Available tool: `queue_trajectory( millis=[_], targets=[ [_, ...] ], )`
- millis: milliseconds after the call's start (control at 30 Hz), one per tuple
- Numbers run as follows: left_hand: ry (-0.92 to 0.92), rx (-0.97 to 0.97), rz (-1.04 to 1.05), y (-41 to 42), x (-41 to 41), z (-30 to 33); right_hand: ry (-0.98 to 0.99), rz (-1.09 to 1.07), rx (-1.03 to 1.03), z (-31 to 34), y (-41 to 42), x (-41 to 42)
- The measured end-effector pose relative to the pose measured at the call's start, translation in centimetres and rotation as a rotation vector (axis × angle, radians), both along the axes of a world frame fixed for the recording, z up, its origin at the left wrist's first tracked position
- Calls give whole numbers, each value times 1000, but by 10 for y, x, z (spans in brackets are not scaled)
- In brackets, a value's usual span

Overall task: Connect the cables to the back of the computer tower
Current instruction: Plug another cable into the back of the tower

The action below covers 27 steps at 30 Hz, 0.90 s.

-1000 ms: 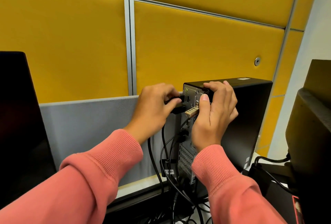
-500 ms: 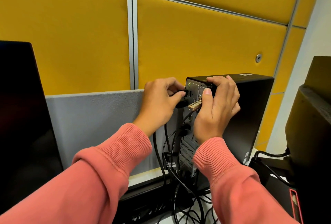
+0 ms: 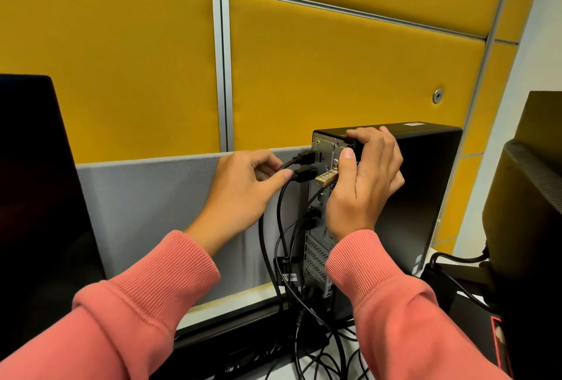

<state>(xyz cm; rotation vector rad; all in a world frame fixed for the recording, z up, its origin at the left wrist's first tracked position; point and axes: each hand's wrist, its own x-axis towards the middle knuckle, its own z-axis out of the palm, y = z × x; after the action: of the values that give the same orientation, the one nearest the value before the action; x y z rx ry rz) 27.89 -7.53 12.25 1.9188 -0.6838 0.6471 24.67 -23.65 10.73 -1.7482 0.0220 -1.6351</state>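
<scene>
Yellow padded wall panels (image 3: 349, 69) fill the upper frame above a grey divider (image 3: 158, 212), with dark monitors at the left edge (image 3: 33, 197) and right edge (image 3: 529, 212). The black computer tower (image 3: 425, 191) stands right of centre on a white worktop (image 3: 438, 255), its back panel facing left, two black plugs (image 3: 304, 163) seated near its top. The right hand (image 3: 365, 179) grips the tower's top rear corner; the left hand (image 3: 243, 188) pinches the lower plug's cable (image 3: 279, 212), while more cables tangle at the bottom centre.

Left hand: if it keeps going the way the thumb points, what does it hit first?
Probably the lower black plug in the tower's rear panel: the left hand has its thumb tip right at its cable end. Depth unclear.
</scene>
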Motion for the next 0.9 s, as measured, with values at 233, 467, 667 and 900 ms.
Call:
queue_trajectory(
  millis=[233, 467, 667, 900],
  targets=[
    [-43, -9, 81, -7, 0, 6, 3, -1, 7, 0, 0, 1],
    [-48, 0, 106, -8, 0, 5, 5, 1, 8, 1, 1, 0],
    [-40, 39, 102, -7, 2, 9, 1, -5, 9, 0, 1, 1],
    [-36, 135, 72, -5, 4, 14, 0, -14, 7, 1, 1, 2]
  ],
)
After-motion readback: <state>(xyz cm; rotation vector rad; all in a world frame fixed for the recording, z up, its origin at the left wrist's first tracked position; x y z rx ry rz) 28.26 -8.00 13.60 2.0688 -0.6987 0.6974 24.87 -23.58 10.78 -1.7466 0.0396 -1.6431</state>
